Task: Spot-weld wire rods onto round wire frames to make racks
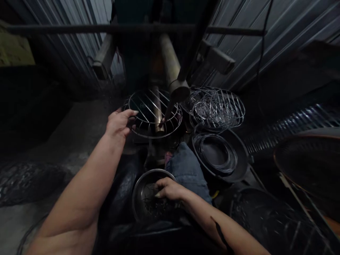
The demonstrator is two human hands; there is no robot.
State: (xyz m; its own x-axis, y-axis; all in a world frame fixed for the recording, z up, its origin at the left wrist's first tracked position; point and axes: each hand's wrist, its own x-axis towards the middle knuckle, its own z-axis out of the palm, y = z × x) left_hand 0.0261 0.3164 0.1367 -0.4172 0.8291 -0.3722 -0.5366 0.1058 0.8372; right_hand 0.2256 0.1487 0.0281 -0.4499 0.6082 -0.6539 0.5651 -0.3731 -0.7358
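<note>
A round wire rack (152, 137) sits at the centre of the frame, made of rings at two levels with straight bars across the top. The left hand (117, 122) grips its left edge, thumb over the top and the other fingers curled around the side and below. The far part of the rack lies around a brass-coloured post (158, 115), and a dark rod slants down to a tip close to the post's upper part. A thick pale cylinder (170, 60) hangs above.

At the lower centre, the right hand (170, 189) is inside a metal bowl (138, 193), over thin short pieces (156, 209). Its thumb and fingers are bent toward each other; whether a piece is pinched between them cannot be told.

For good handling, the left grip should stay firm but light, so that the rack neither tips nor twists against the post. Keeping the fingers at the outer edge leaves them well apart from the rod's tip. In the bowl, a fingertip pinch that parts one piece from the tangle is better than a fistful, since such thin pieces probably cling together. Lifting straight up would avoid dragging others over the rim.

To the right of the rack, more wire racks (220, 106) lie piled; below them, a wire coil (233, 159) rests in a dark basin (245, 150). A denim-covered leg (186, 170) is between bowl and basin.
</note>
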